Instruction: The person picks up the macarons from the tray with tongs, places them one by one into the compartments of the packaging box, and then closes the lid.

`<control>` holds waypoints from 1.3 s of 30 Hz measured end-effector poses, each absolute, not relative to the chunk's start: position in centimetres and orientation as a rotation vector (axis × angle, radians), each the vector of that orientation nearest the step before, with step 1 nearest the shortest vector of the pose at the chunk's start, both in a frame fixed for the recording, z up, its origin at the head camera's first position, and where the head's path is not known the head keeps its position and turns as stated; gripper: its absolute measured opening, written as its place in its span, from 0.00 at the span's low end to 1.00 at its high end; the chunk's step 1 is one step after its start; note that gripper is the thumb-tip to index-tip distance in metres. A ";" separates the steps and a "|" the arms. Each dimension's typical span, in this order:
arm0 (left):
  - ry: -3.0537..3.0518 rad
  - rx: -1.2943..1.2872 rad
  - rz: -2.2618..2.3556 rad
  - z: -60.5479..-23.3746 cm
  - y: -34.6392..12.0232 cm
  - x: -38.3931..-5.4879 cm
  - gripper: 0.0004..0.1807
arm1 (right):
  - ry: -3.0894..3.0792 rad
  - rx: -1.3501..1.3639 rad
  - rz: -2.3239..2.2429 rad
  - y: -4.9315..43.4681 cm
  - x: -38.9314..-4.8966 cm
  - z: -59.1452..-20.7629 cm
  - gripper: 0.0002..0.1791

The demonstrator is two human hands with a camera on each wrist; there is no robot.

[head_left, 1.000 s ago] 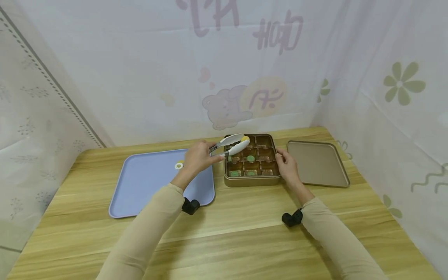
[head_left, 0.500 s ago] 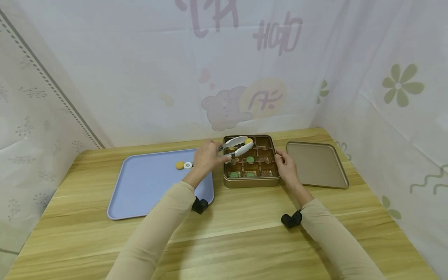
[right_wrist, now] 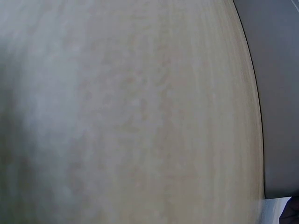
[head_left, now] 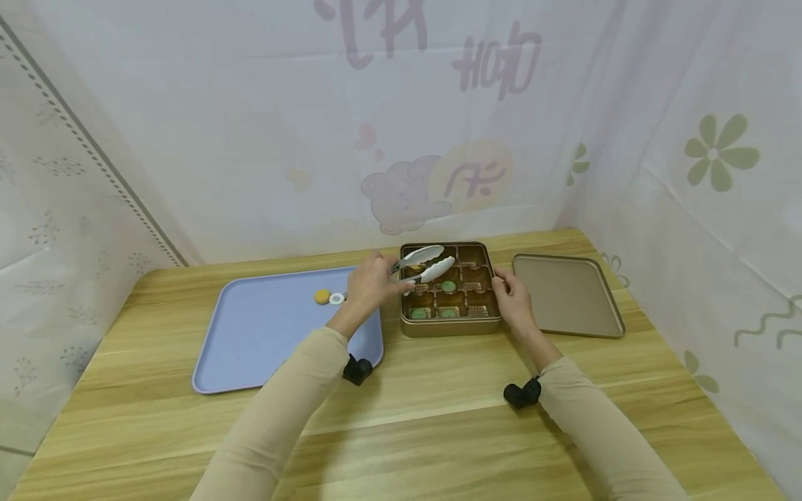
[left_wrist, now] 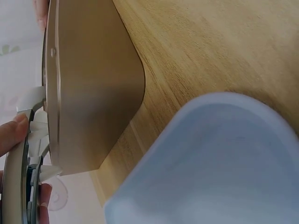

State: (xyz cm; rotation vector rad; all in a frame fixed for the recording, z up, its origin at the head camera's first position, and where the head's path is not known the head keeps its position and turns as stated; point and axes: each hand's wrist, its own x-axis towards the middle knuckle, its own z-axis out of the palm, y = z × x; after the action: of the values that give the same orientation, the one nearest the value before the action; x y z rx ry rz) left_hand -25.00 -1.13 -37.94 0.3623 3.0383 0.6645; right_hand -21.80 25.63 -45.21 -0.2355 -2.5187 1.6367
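Note:
My left hand (head_left: 371,282) grips metal tongs with white tips (head_left: 438,268), held over the left part of a bronze box (head_left: 451,325). The tips stand apart with no piece visible between them. The box has a brown divided insert; green round pieces (head_left: 448,286) lie in several compartments, and a yellow piece (head_left: 416,266) shows partly behind the tongs at the back left. My right hand (head_left: 515,298) holds the box's right side. In the left wrist view, the thumb and fingers hold the tongs (left_wrist: 18,177) beside the box wall (left_wrist: 93,79).
A blue tray (head_left: 269,334) lies left of the box, with a yellow round piece (head_left: 322,296) and a white ring-shaped piece (head_left: 337,298) on it. To the right lies a flat bronze lid (head_left: 567,292). A printed curtain (head_left: 282,139) hangs behind the wooden table (head_left: 426,431).
My left hand moved right with the tongs over the box. The yellow piece between the tips has been let go and is out of sight; the tips have spread. The right hand stays put.

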 end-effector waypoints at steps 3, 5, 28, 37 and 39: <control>3.028 0.372 0.726 -38.0 -1.7 -24.7 0.34 | -2.522 -0.237 1.639 25.6 -21.8 -45.3 0.24; 3.019 0.381 0.769 -37.9 -2.2 -24.3 0.35 | -2.514 -0.233 1.646 25.6 -21.8 -45.4 0.24; 3.064 0.195 0.755 -39.1 -15.2 -18.5 0.38 | -2.518 -0.227 1.633 25.7 -21.6 -44.9 0.23; 3.076 0.106 0.708 -39.7 -19.0 -17.1 0.40 | -2.526 -0.239 1.624 25.5 -21.5 -45.0 0.24; 3.078 0.103 0.709 -39.8 -19.7 -17.0 0.40 | -2.525 -0.237 1.627 25.5 -21.6 -45.0 0.24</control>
State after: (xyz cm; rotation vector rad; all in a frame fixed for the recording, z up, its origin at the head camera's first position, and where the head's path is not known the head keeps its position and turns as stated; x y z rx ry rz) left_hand -16.99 -19.66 -39.77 0.1029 3.0784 0.7094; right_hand -21.56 25.49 -44.98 -0.2373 -2.5251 1.6268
